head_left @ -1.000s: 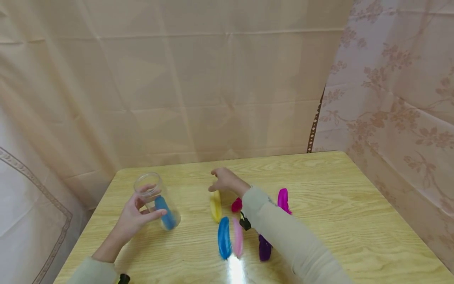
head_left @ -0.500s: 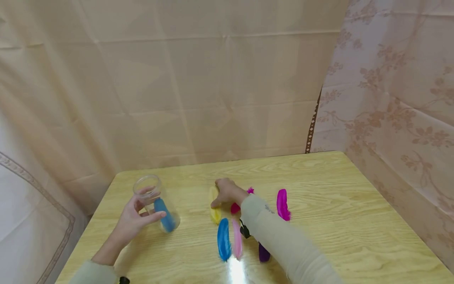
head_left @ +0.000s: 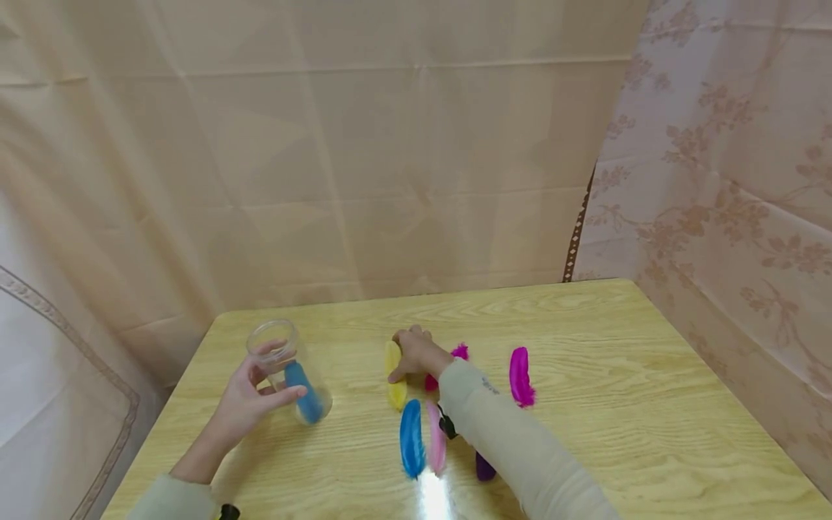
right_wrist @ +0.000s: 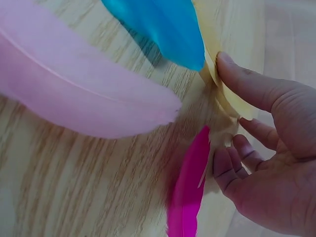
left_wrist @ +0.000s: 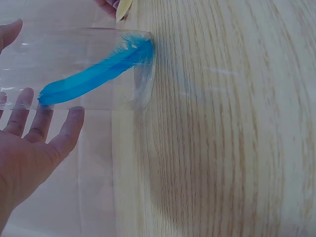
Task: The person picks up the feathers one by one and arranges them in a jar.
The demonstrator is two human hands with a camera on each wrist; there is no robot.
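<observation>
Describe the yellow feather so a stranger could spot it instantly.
On the wooden table, look right of the clear jar to the right hand. The yellow feather touches that hand, just beyond the loose blue feather. It's the only yellow one in view.

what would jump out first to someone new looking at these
Probably the clear jar in the left grip, with a vivid blue feather slanting inside it. Then the magenta feather lying farthest right on the table, and the yellow feather between jar and magenta feather, where the right grip touches it.
</observation>
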